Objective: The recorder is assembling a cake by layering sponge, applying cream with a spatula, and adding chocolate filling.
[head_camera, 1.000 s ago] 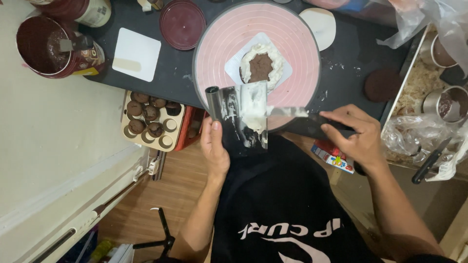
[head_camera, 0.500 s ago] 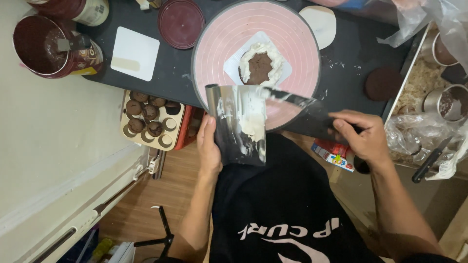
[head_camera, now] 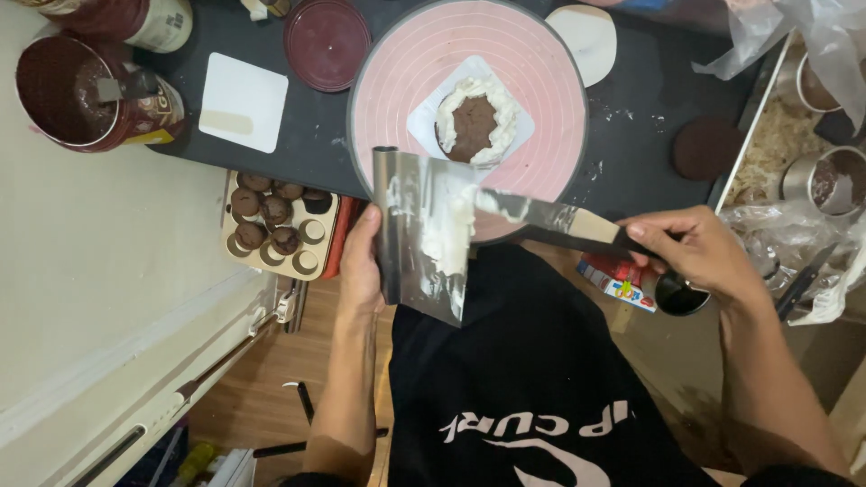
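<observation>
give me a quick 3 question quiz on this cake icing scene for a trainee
1. True or false: the left hand holds the metal scraper and the right hand holds the palette knife by its handle.
2. Multiple choice: the small chocolate cake with white cream around its edge sits on A) the muffin tray, B) the pink turntable, C) the red lid.
3. Fill in: the blade of the palette knife rests against the ______.

Key
1. True.
2. B; it sits on a white square at the turntable's middle.
3. Scraper; white cream is smeared where they meet.
</observation>
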